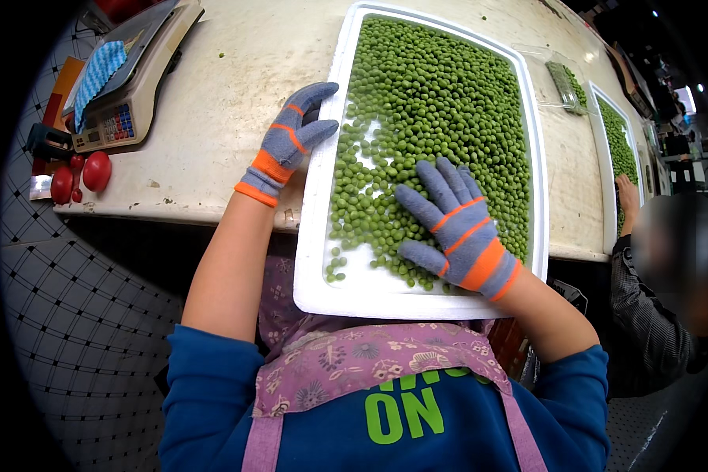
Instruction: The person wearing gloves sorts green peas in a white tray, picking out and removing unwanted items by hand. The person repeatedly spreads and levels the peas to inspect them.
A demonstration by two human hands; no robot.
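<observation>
A white foam tray of loose green peas lies in front of me, its near end jutting past the table edge. My left hand, in a grey knit glove with orange bands, grips the tray's left rim between thumb and fingers. Wearing a matching glove, my right hand rests palm down on the peas in the lower right part, fingers slightly spread and holding nothing that I can see. Peas are dense at the top and right; white tray bottom shows through at the lower left.
On the worn white table, a digital scale with a blue-striped cloth stands at left, near red round objects. To the right are a clear plastic box of peas and another pea tray, with a co-worker's hand at it.
</observation>
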